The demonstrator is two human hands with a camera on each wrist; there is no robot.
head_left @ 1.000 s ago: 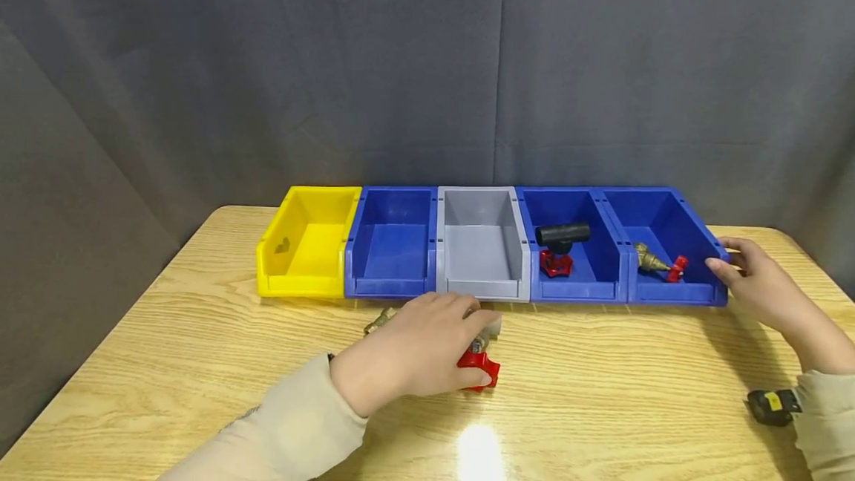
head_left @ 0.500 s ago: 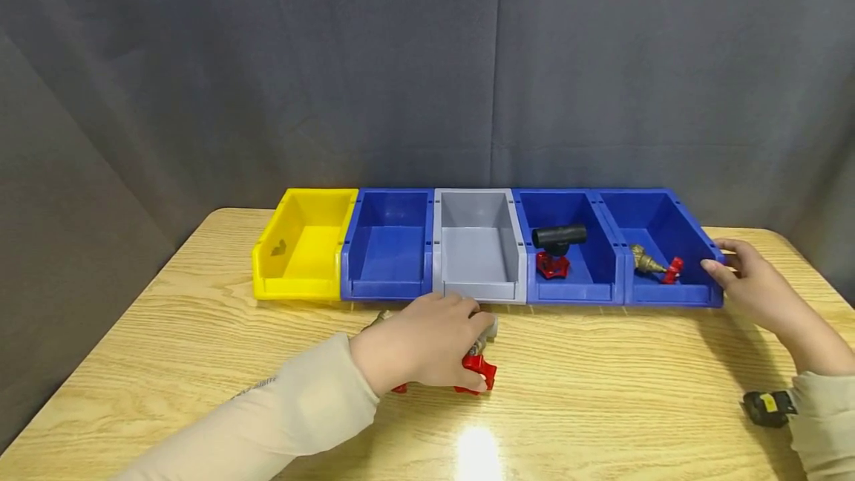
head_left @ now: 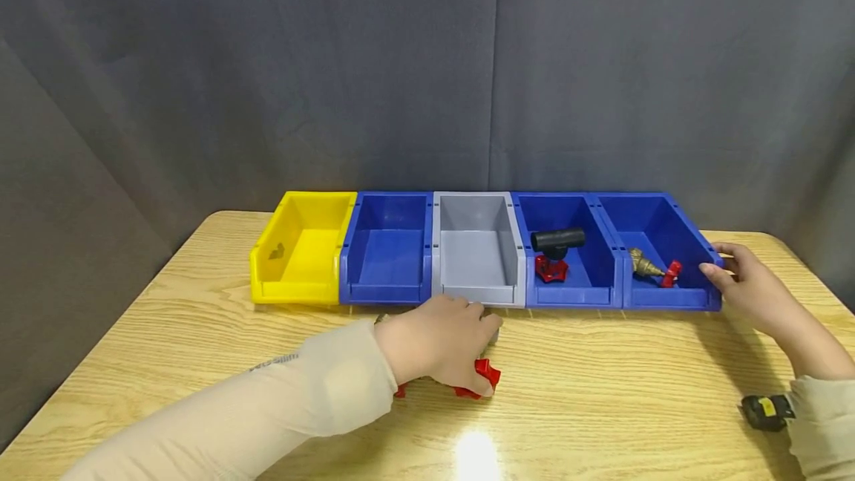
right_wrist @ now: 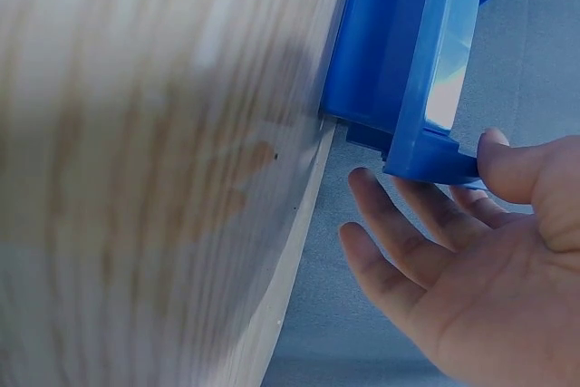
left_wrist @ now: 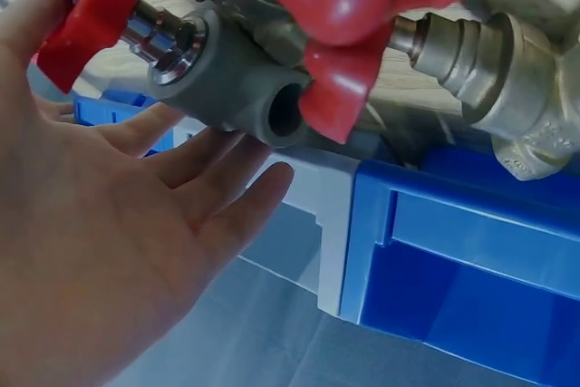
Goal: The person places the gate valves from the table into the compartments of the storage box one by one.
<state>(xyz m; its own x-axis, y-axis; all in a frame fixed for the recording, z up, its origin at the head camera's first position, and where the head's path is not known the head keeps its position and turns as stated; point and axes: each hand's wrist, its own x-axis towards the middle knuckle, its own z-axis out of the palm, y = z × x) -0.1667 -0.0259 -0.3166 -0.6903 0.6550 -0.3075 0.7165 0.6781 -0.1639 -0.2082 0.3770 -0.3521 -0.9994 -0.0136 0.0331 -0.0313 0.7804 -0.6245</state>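
While the left hand (head_left: 441, 340) arches over the table, a grey tee-bodied valve (left_wrist: 227, 79) with a red handwheel sits beneath it, its fingers fairly straight along the body; whether they grip, I cannot tell. Just beside that valve, toward nine o'clock, is a brass valve (left_wrist: 526, 79), mostly covered in the head view. From the left hand, a grey bin (head_left: 490, 294) stands between twelve and one, a blue bin (head_left: 386, 293) at eleven, a yellow bin (head_left: 297, 292) at ten. Just past two is the end blue bin (head_left: 671, 299), its rim pinched between the right hand's (head_left: 758, 292) thumb and fingers. Pale wood grain covers the tabletop (head_left: 601, 392), with a glare spot (head_left: 477, 459) toward half past five. Beyond the row, a dark grey curtain (head_left: 374, 58) hangs at twelve, a seam running down it.
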